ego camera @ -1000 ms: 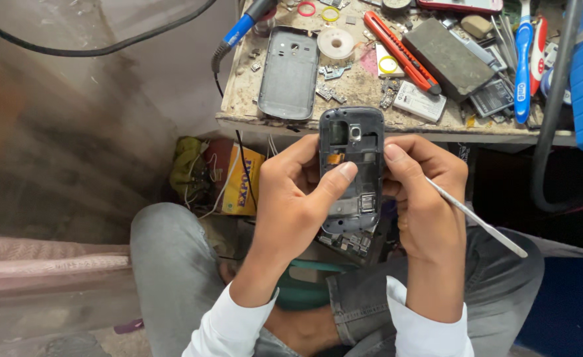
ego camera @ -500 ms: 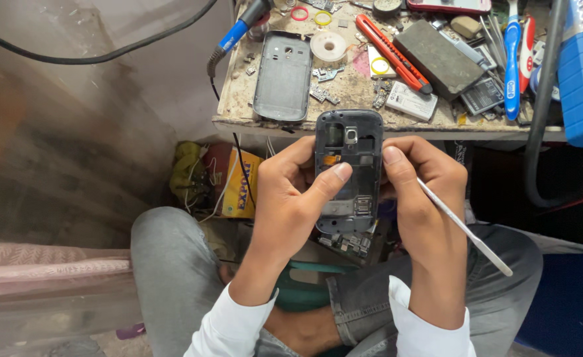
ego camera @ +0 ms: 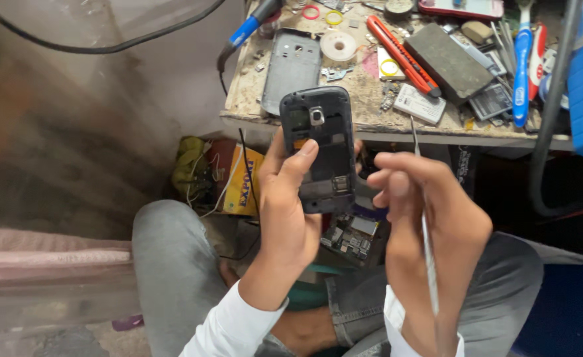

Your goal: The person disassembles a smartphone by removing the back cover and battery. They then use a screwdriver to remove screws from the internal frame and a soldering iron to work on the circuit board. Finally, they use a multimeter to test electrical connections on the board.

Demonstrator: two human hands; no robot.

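Note:
My left hand (ego camera: 290,198) grips a dark phone (ego camera: 318,149) with its back cover off, thumb pressed on the open back. The phone stands upright in front of the table edge. My right hand (ego camera: 424,205) is just right of the phone and apart from it, fingers closed on a thin metal tool (ego camera: 427,258) that runs nearly upright through the fist. A small circuit board (ego camera: 351,235) lies on my lap below the phone.
On the worn table (ego camera: 252,99) lie a grey phone back cover (ego camera: 293,66), a tape roll (ego camera: 339,46), a red utility knife (ego camera: 404,46), a dark block (ego camera: 447,59), a battery (ego camera: 493,99) and a blue toothbrush (ego camera: 519,66). A yellow box (ego camera: 242,182) sits underneath.
My right hand has come off the phone and drawn back to the right, turning the tool from slanted to nearly upright. Only my left hand holds the phone now.

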